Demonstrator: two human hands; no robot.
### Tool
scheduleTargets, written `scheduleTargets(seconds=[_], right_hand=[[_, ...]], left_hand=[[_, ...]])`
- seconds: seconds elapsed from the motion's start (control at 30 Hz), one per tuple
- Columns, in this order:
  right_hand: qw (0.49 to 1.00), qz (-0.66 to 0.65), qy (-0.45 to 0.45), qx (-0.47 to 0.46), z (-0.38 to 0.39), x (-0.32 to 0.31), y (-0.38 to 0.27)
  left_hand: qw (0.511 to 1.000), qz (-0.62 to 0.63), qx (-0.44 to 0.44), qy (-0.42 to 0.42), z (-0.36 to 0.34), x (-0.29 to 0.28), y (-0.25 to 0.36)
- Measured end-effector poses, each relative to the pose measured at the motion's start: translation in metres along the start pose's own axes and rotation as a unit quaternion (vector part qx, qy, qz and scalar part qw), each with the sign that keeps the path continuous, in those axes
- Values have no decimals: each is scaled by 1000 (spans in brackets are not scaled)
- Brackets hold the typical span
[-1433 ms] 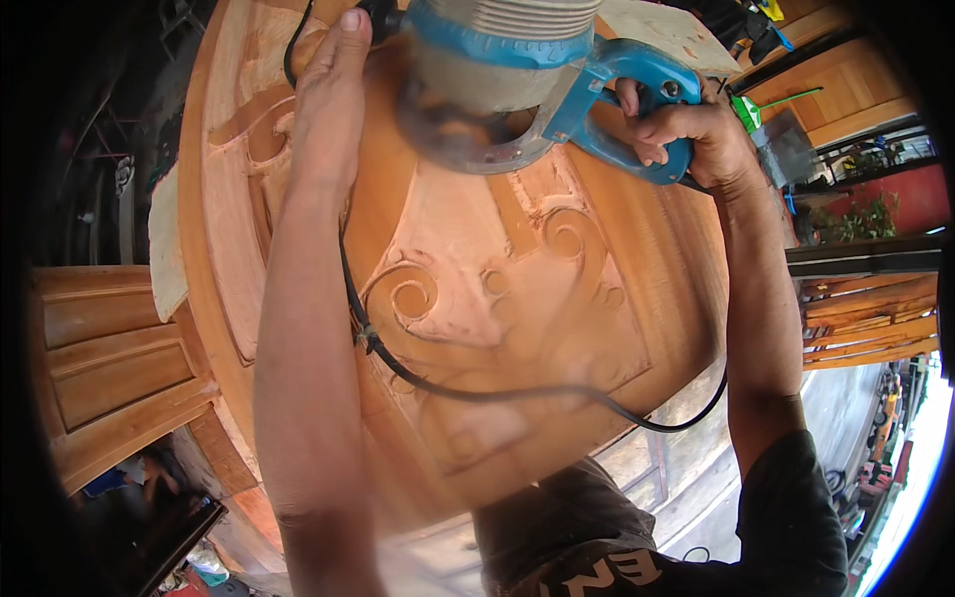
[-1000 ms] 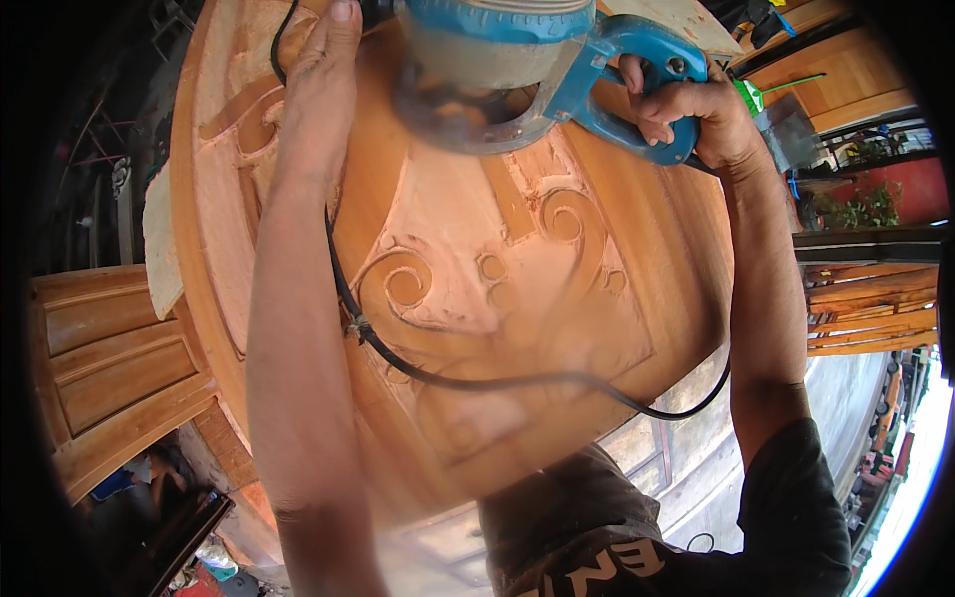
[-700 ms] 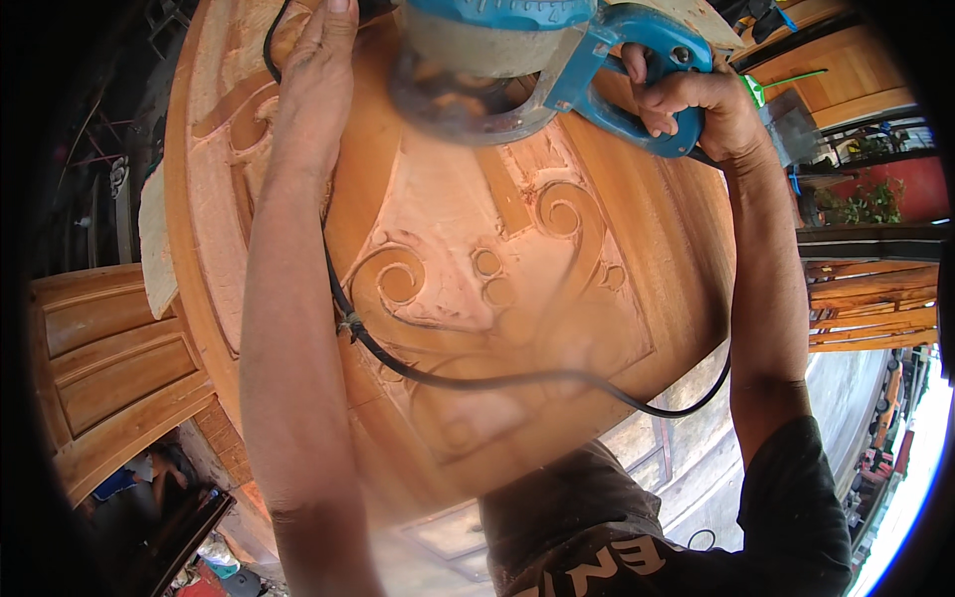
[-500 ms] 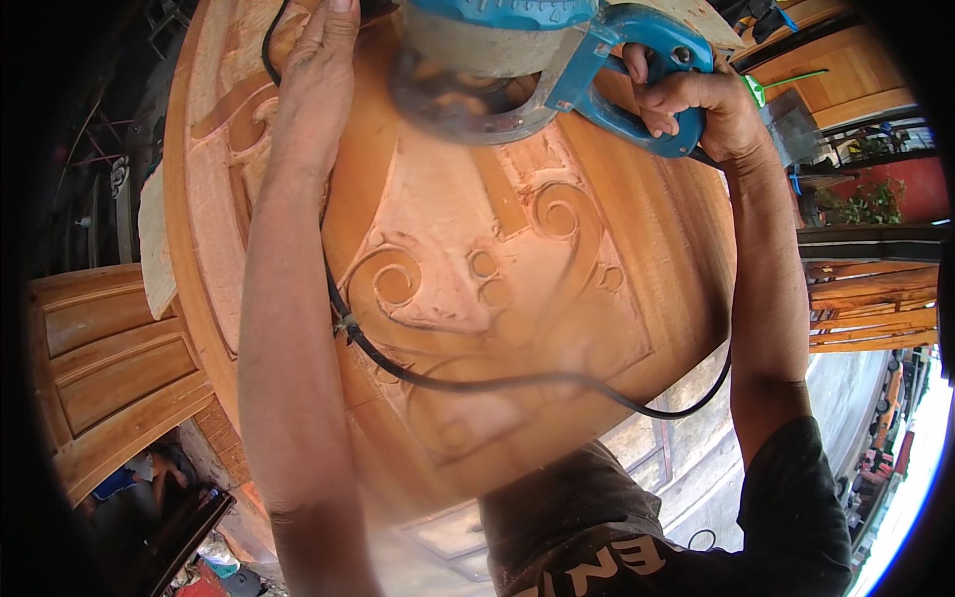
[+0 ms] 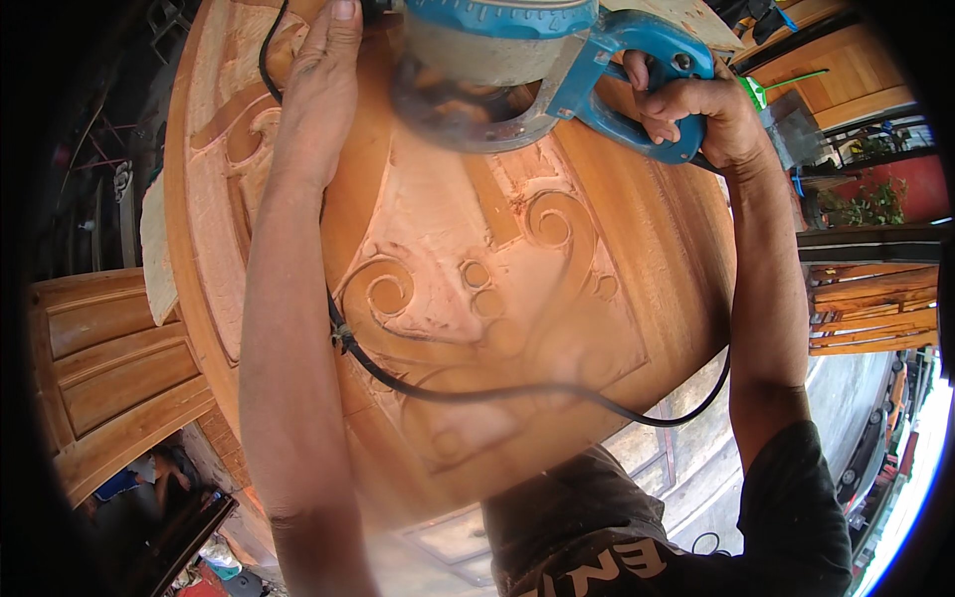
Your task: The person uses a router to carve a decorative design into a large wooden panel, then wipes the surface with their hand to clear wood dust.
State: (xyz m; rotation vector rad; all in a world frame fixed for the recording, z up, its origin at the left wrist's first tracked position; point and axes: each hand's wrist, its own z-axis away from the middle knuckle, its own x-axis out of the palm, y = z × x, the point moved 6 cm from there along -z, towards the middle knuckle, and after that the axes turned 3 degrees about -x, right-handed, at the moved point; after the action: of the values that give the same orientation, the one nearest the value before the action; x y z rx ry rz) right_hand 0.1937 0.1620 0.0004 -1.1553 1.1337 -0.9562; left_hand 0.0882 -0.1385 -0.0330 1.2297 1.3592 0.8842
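A blue and grey router [image 5: 497, 45] stands at the top of a wooden panel [image 5: 428, 219] carved with scrolls, small circles and recessed, lighter areas. My left hand [image 5: 318, 90] is closed at the router's dark left knob, mostly cut off by the upper edge. My right hand [image 5: 716, 119] is wrapped round the blue D-handle on the router's right side. A black cord [image 5: 477, 396] passes under my left forearm and loops across the panel toward my right arm. The opening in the router's base is hazy, so the bit cannot be made out; a blur also lies over the lower panel.
A panelled wooden door [image 5: 119, 368] lies at the left. Wooden slats [image 5: 870, 308], a green-handled tool [image 5: 756, 92], a plant [image 5: 865, 204] and a red surface are at the right. A pale floor [image 5: 676, 478] shows below the panel, with dark clutter at the lower left.
Since 1.4 seconds ago, the router and both my hands have moved slightly up and left in the picture. In the last half second they have barely moved; the cord's loop sits slightly lower.
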Motion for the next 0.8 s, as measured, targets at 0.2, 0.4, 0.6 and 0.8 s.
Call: scheduleTargets(seconds=[0.2,0.4,0.6,0.8], right_hand=[[1000,-16,0,-7,8,-10,3],[1000,-20,-21,-8,17,-19,-3],[999,-48,-6,-13,17,-38,-17],[1000,-4,4,-12,18,-60,-27]], left_hand=[[999,-33,14,-40,2,11,6],[998,-52,-43,-20,9,21,21],[995,44,-40,-85,-4,34,38],[992,68,-69,-78,-11,48,54]])
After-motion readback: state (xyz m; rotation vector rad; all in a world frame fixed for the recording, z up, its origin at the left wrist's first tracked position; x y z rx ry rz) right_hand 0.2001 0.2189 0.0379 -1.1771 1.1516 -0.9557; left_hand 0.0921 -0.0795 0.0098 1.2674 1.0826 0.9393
